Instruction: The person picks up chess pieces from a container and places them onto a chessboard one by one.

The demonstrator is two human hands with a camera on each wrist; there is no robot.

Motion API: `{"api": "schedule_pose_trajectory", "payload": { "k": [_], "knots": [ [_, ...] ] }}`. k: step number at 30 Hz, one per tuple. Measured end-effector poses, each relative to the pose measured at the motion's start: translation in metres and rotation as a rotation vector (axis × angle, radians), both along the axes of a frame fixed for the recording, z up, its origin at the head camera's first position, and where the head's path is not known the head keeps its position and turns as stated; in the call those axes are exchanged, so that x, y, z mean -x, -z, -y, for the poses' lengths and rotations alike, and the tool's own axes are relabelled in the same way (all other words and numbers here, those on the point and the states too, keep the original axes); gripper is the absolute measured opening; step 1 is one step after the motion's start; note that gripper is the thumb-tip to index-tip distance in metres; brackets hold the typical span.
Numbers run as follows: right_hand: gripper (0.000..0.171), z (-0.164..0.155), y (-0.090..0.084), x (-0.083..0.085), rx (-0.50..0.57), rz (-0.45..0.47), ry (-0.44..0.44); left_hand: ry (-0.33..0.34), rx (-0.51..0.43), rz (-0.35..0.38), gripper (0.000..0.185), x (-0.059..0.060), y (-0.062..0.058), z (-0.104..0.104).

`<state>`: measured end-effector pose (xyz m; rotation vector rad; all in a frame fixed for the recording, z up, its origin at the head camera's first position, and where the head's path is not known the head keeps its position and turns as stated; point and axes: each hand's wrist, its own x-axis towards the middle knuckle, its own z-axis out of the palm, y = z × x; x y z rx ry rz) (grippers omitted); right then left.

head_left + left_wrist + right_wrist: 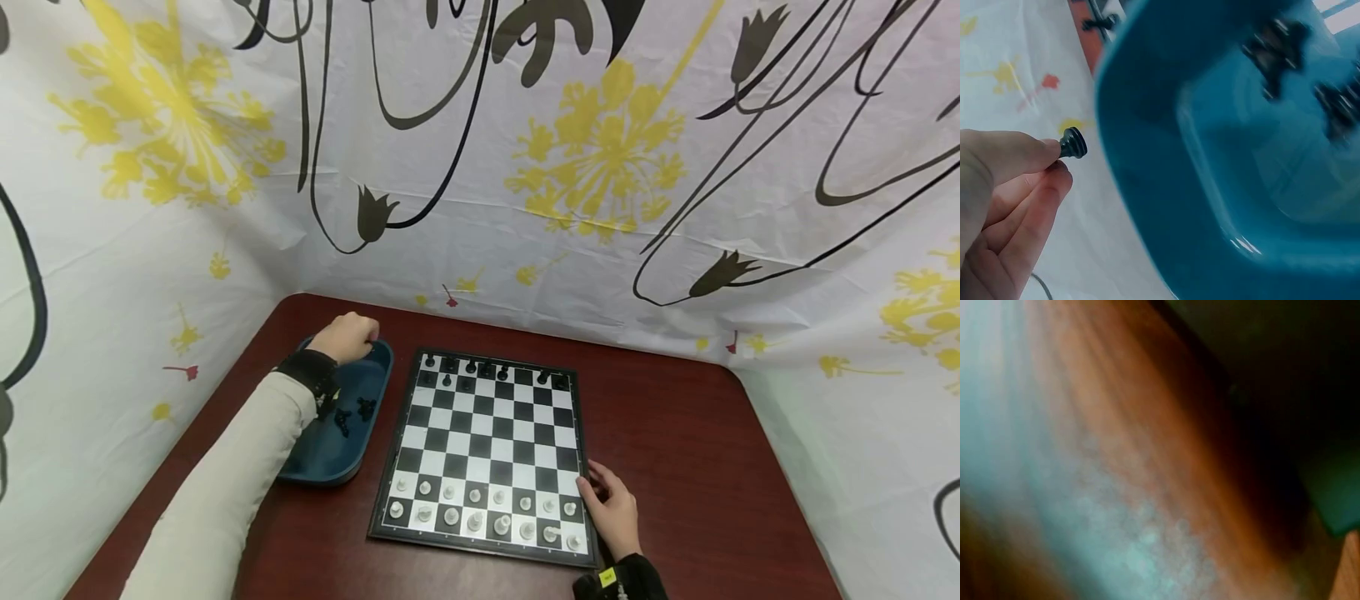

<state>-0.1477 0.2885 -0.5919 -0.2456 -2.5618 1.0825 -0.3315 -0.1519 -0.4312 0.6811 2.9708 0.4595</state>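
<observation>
Dark red table [690, 433] carries a chessboard [487, 454], floral cloth [600, 150] behind; left fingers [1035, 156] pinch a black piece [1073, 143].

Small black chess piece [1073, 143], round base outward, pinched at fingertips beside blue tray [1147, 187] rim.

Setting: a makeshift recording corner rather than a lived-in room. One dark reddish-brown table [675, 433] with rounded corners, pushed into an angle closed off by hanging white sheets [525, 167] printed with yellow flowers and black stems; creases and folds show they are cloth, not wall. On the table: a chessboard [487, 450] with small pieces, and beside it a blue tray [378, 375] holding dark chessmen.
</observation>
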Motion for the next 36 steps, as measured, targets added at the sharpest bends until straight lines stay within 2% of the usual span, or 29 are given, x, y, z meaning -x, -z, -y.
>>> {"api": "schedule_pose_trajectory", "payload": {
  "k": [6, 13, 19, 25, 32, 36],
  "knots": [
    [0.034, 0.0, 0.0, 0.0, -0.007, -0.014, -0.012, 0.062, 0.015, 0.004, 0.009, 0.007, -0.004, -0.034],
    [0.033, -0.002, 0.003, 0.0, -0.014, -0.047, -0.018, 0.088, 0.033, 0.002, 0.012, 0.011, -0.004, -0.07],
    [0.033, -0.004, 0.003, 0.0, -0.012, -0.046, -0.012, 0.134, 0.05, -0.004, 0.01, 0.015, 0.006, -0.1],
    [0.032, -0.006, 0.003, 0.0, -0.017, -0.041, 0.006, 0.226, 0.042, -0.027, 0.004, 0.016, 0.014, -0.13],
    [0.034, -0.006, 0.004, 0.0, -0.016, -0.088, -0.024, 0.285, 0.023, -0.051, 0.012, 0.016, 0.029, -0.155],
    [0.034, -0.006, 0.005, 0.0, -0.021, -0.1, -0.027, 0.297, 0.036, -0.058, 0.018, 0.017, 0.04, -0.167]
  ]
}}
